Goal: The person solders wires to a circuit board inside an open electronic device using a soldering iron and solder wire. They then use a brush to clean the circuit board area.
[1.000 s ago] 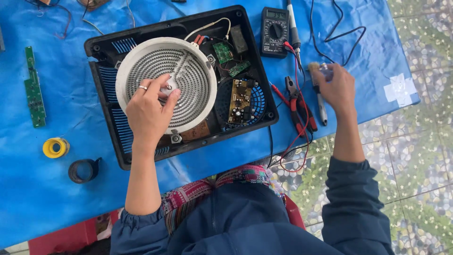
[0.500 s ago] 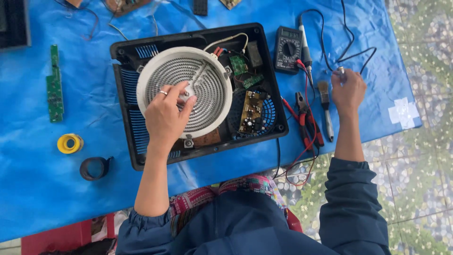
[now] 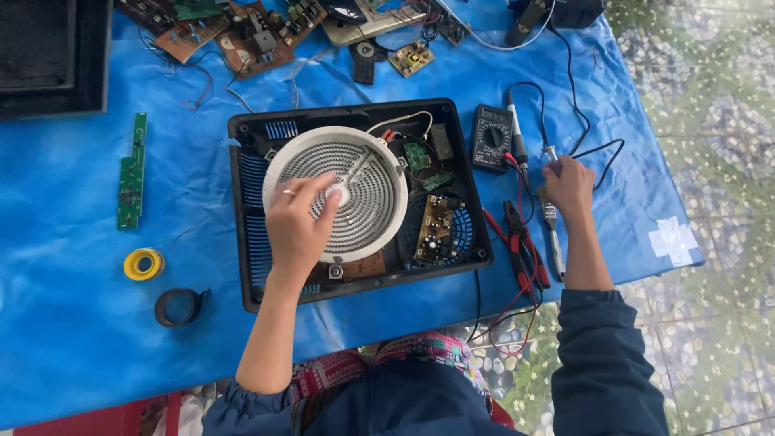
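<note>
On the blue sheet there are one opened black cooker with one round coil plate, one meter, one red pliers, two tape rolls, yellow and black, and one long green board.

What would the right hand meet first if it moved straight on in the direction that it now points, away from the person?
The right hand points up the blue sheet. First in that line is probably the slim probe-like tool and its black leads, just past the fingers; the multimeter lies slightly left of that path.
</note>
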